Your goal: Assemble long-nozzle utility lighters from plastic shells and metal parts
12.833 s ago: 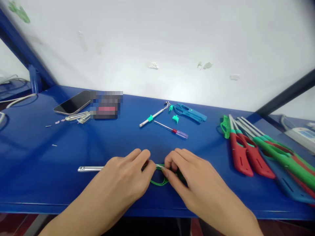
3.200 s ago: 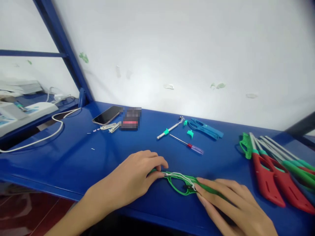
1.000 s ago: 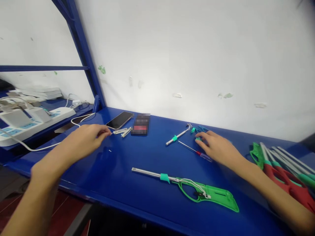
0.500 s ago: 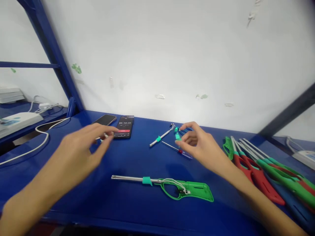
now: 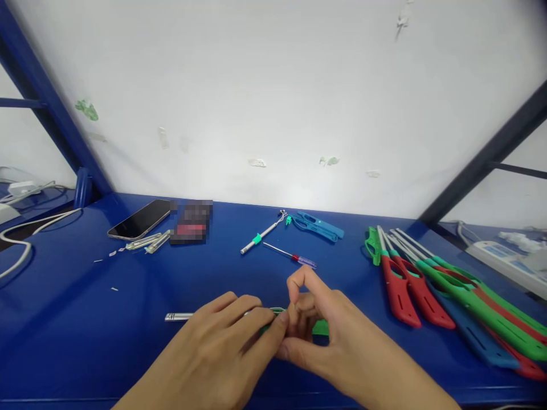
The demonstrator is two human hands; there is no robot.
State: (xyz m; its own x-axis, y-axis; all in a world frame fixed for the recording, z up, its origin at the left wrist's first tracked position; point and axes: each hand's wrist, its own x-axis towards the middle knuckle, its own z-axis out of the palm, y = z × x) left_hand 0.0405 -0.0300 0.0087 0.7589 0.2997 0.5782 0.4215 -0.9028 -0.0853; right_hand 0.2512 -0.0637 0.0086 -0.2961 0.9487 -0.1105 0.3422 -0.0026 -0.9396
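Both hands meet over the green lighter half near the front of the blue table. My left hand lies across its middle, fingers pressed together over it; the metal tube sticks out to the left. My right hand is pinched close beside the left fingertips, and whatever is between its fingers is hidden. Behind them lie a loose tube with a teal collar, a screwdriver, a small teal part and blue lighter casing.
Red, green and blue lighters are piled at the right, beside a green casing piece. At the left are a phone, a blurred-out dark device, clear fuel tubes and a white cable. A wall stands behind.
Both hands have come together over the green lighter half, the left from the phones, the right from the small teal parts. The view has shifted right, showing the clear tubes and blue casing.
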